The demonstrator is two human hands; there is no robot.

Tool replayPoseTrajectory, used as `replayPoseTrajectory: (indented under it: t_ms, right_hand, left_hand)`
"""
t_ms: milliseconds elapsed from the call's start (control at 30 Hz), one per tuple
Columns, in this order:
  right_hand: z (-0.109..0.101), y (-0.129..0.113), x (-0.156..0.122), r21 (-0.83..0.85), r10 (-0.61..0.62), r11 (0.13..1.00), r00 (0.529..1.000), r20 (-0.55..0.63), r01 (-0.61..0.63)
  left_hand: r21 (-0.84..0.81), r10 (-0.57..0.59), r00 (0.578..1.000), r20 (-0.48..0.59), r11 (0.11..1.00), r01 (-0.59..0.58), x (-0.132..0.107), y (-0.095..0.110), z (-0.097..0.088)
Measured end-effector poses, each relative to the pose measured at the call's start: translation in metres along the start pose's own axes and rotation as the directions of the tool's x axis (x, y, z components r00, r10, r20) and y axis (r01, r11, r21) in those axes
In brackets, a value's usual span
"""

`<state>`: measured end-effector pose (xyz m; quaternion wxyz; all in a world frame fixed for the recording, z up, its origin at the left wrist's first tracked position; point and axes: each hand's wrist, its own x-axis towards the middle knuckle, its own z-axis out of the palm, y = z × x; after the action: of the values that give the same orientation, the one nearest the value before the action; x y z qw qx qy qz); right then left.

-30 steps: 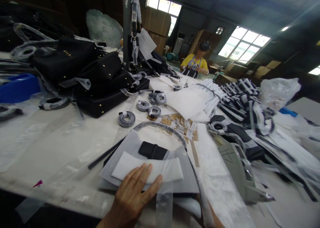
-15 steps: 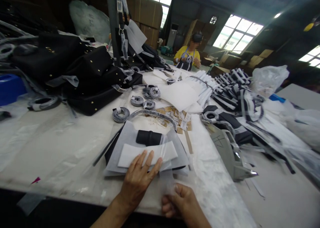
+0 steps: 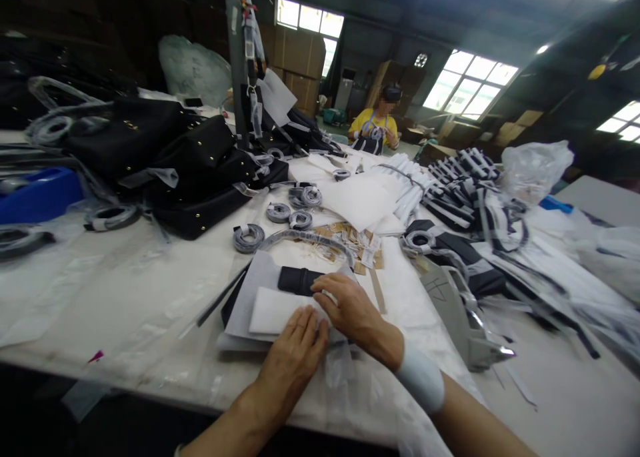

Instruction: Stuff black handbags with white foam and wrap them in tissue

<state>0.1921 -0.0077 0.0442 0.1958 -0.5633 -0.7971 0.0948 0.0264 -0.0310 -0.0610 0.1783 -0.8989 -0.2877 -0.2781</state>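
Note:
A black bag lies flat at the table's front, mostly covered by white tissue paper [image 3: 243, 303]. On the paper lie a white foam sheet [image 3: 270, 312] and a black folded piece with a raised band [image 3: 295, 280]. My left hand [image 3: 297, 343] lies flat, fingers outstretched, on the foam sheet's right part. My right hand [image 3: 350, 310] reaches over from the right, thumb apart from bent fingers, touching the black piece's right end. Clear plastic film [image 3: 339, 365] hangs below my hands over the bag's near edge. The bag's handle [image 3: 310, 237] arches behind, wrapped in plastic.
Coiled wrapped straps [image 3: 249, 237] and brown tags [image 3: 367, 250] lie behind the bag. Black bags [image 3: 200, 207] are piled left, beside a blue bin [image 3: 40, 193]. A grey tape dispenser [image 3: 453, 310] stands right. A person in yellow [image 3: 373, 125] works at the far end.
My right hand has moved up from the plastic film below the bag to the black piece. My left hand has slid slightly right on the foam sheet. The view has shifted a little.

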Motion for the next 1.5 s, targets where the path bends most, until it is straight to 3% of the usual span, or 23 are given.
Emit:
replayPoseTrajectory:
  t_ms: [100, 233, 367, 467, 633, 733, 800, 867, 967, 1067, 1133, 1233, 1367, 1500]
  right_hand:
    - [0.027, 0.021, 0.02, -0.227, 0.043, 0.974, 0.988, 0.148, -0.009]
    - [0.034, 0.042, 0.013, -0.282, 0.084, 0.958, 0.987, 0.134, -0.043]
    - [0.034, 0.046, 0.001, -0.313, 0.116, 0.946, 0.99, 0.086, -0.083]
    - [0.036, 0.049, 0.0, -0.317, 0.122, 0.943, 0.992, 0.039, -0.103]
    - [0.031, 0.064, 0.002, -0.122, 0.1, 0.988, 0.991, 0.085, -0.09]
    - [0.015, 0.065, -0.015, 0.02, 0.033, 0.999, 0.997, -0.065, -0.032]
    - [0.002, 0.058, -0.041, 0.051, -0.008, 0.999, 0.976, -0.217, 0.02]
    - [-0.009, 0.046, -0.075, 0.067, -0.031, 0.996, 0.965, -0.261, 0.05]
    - [-0.013, 0.026, -0.129, 0.119, -0.052, 0.991, 0.995, -0.088, 0.063]
    - [0.001, 0.013, -0.163, 0.136, -0.035, 0.991, 0.986, 0.163, 0.013]
    - [0.017, 0.009, -0.172, 0.108, -0.009, 0.994, 0.964, 0.267, -0.02]
    - [0.036, 0.009, -0.171, 0.033, 0.011, 0.999, 0.952, 0.305, -0.023]
    - [0.037, 0.009, -0.159, 0.051, -0.052, 0.998, 0.969, 0.242, 0.041]
    - [0.005, -0.005, -0.137, 0.19, -0.132, 0.972, 0.99, -0.054, 0.14]
  left_hand:
    - [-0.043, 0.005, 1.0, 0.016, 0.999, -0.004, -0.003, -0.004, 0.007]
    - [-0.102, -0.058, 0.998, 0.006, 0.993, 0.059, -0.01, -0.004, 0.011]
    - [-0.128, -0.082, 0.996, -0.015, 0.989, 0.08, -0.011, -0.002, 0.012]
    - [-0.135, -0.052, 0.998, -0.04, 0.99, 0.046, -0.009, -0.004, 0.008]
    - [-0.199, 0.05, 0.994, 0.102, 0.98, -0.029, -0.002, -0.013, -0.008]
    - [-0.278, 0.034, 0.987, 0.156, 0.961, 0.011, -0.001, -0.015, -0.013]
    - [-0.317, 0.019, 0.984, 0.176, 0.948, 0.038, -0.001, -0.014, -0.015]
    - [-0.347, 0.012, 0.981, 0.196, 0.936, 0.058, -0.001, -0.014, -0.016]
    - [-0.383, 0.017, 0.973, 0.232, 0.921, 0.075, 0.002, -0.015, -0.019]
    - [-0.419, 0.026, 0.964, 0.265, 0.903, 0.091, 0.005, -0.017, -0.023]
    - [-0.441, 0.028, 0.957, 0.288, 0.891, 0.107, 0.007, -0.018, -0.026]
    - [-0.451, 0.017, 0.95, 0.313, 0.883, 0.133, 0.008, -0.016, -0.029]
    - [-0.44, -0.015, 0.955, 0.295, 0.885, 0.15, 0.007, -0.013, -0.027]
    - [-0.43, -0.02, 0.963, 0.267, 0.892, 0.138, 0.005, -0.012, -0.024]
